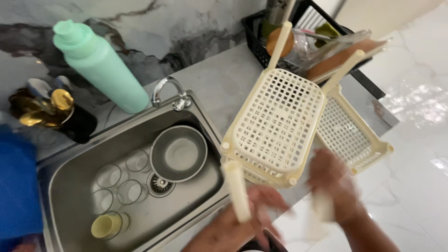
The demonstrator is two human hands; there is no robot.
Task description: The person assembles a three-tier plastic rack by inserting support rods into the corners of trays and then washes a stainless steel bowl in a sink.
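A cream plastic rack with two perforated basket tiers [277, 122] is tipped on its side over the counter, its posts pointing up and down. My left hand [254, 215] is closed around one of its lower posts [236, 195]. My right hand [332, 179], blurred, grips another post [321, 210] beneath the second tier [347, 135]. Both hands are at the counter's near edge, right of the sink.
The steel sink [70, 168] holds a steel bowl [178, 153], several glasses [109, 176] and a yellow cup [106, 225]. A tap [168, 91], a mint green bottle [100, 65], a black holder with gold cutlery [51, 112] and a black dish rack [303, 32] stand behind. Blue cloth [16, 186] at left.
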